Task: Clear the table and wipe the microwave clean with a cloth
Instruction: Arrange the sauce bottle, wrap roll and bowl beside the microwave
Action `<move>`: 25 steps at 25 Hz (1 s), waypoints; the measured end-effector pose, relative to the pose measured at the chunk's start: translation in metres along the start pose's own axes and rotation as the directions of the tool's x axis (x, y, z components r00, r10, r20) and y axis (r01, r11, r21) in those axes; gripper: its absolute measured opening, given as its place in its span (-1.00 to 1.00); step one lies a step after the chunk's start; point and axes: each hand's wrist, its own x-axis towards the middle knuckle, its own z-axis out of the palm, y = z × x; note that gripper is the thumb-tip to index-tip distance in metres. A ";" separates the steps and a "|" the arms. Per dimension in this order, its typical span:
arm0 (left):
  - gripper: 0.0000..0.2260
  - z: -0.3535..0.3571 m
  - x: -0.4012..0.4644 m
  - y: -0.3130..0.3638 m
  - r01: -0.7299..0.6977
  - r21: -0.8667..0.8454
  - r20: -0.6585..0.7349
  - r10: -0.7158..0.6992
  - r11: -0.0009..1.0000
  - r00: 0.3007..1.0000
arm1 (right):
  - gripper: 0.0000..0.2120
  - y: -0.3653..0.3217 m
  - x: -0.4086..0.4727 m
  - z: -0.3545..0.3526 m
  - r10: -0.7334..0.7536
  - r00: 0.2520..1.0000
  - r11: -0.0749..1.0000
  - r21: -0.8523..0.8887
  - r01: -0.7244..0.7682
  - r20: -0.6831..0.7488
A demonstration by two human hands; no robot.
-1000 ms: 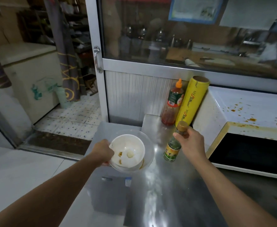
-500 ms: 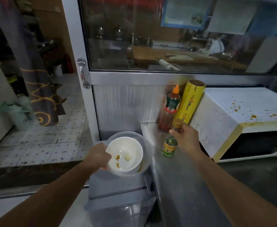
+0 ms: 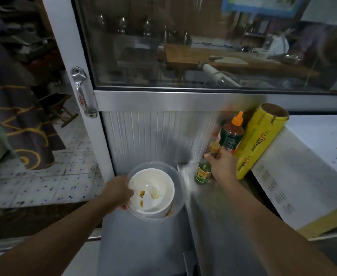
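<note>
Fingers of your left hand (image 3: 117,193) curl over the rim of a clear plastic bowl (image 3: 178,193) holding a sauce-smeared white paper cup (image 3: 153,189), carried just off the steel table's (image 3: 213,226) left edge. Your right hand (image 3: 222,164) pinches the neck of a small green glass bottle with a gold cap (image 3: 204,169), at the table's back corner, beside an orange-capped sauce bottle (image 3: 231,134) and a yellow cling-film roll (image 3: 261,140) leaning on the stained white microwave (image 3: 303,166).

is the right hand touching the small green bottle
Touching: the head view shows the right hand with its fingers wrapped around the small green bottle at its neck.
</note>
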 end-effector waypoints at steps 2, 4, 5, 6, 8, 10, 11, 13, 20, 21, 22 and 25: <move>-0.76 0.002 0.022 0.005 0.011 -0.007 0.008 -0.011 1.000 1.000 | -0.84 0.006 0.023 0.020 0.016 1.000 1.000 -0.015 -0.017 -0.005; -0.80 0.006 0.040 0.008 0.022 -0.007 0.018 -0.022 1.000 1.000 | -0.85 0.009 0.040 0.035 0.037 0.999 0.998 -0.058 -0.038 -0.018; -0.82 0.008 0.046 0.009 0.028 -0.001 0.023 -0.028 1.000 0.999 | -0.83 0.010 0.046 0.041 0.047 0.999 0.996 -0.081 -0.049 -0.027; -0.84 0.011 0.053 0.009 0.034 0.014 0.034 -0.035 0.999 0.999 | -0.82 0.011 0.052 0.046 0.053 0.998 0.994 -0.097 -0.056 -0.036; -0.85 0.014 0.066 0.009 0.038 0.050 0.053 -0.040 0.998 0.998 | -0.81 0.013 0.061 0.056 0.056 0.996 0.992 -0.114 -0.063 -0.065; -0.84 0.015 0.077 0.008 0.029 0.066 0.067 -0.033 0.997 0.997 | -0.81 0.015 0.066 0.063 0.057 0.993 0.989 -0.128 -0.071 -0.106; -0.84 0.015 0.081 0.008 0.021 0.068 0.073 -0.025 0.998 0.997 | -0.81 0.017 0.068 0.066 0.062 0.990 0.988 -0.130 -0.078 -0.123; -0.84 0.014 0.085 0.006 0.007 0.063 0.086 -0.012 0.998 0.996 | -0.82 0.020 0.072 0.070 0.070 0.987 0.988 -0.128 -0.088 -0.143; -0.85 0.009 0.097 0.001 -0.050 0.049 0.148 0.042 0.998 0.988 | -0.72 0.019 0.081 0.078 0.124 0.976 0.966 -0.202 -0.159 -0.177; -0.85 0.009 0.097 0.001 -0.049 0.039 0.152 0.043 0.998 0.987 | -0.66 0.017 0.081 0.077 0.140 0.977 0.960 -0.220 -0.174 -0.163; -0.85 0.010 0.097 0.000 -0.052 0.028 0.160 0.047 0.998 0.986 | -0.58 0.015 0.080 0.075 0.153 0.979 0.957 -0.225 -0.181 -0.135; -0.86 0.013 0.095 0.002 -0.073 0.002 0.195 0.071 0.997 0.978 | -0.36 0.008 0.066 0.062 0.171 0.985 0.970 -0.179 -0.168 0.003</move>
